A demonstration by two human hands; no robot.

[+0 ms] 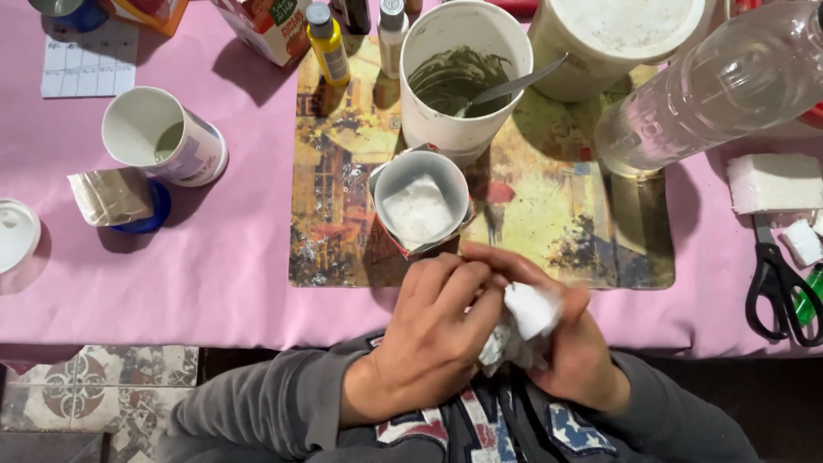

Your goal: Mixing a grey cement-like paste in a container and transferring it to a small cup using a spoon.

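Note:
Both my hands are together at the table's near edge, closed around a crumpled white tissue [525, 319]. My left hand [433, 330] covers it from the left, and my right hand [573, 339] holds it from the right and below. Just beyond them stands a small cut carton cup [420, 206] with white powder inside. Behind that is a white bucket [463, 73] with dark green paste and a metal spoon [514, 86] leaning in it.
A picture placemat [557, 206] lies on the pink tablecloth [223, 249]. A clear plastic bottle [711, 90] lies at the right, with black scissors [776, 287] and white foam blocks [776, 182]. A white paper cup [159, 137], a foil packet [110, 195] and a yellow paint bottle [328, 43] are on the left.

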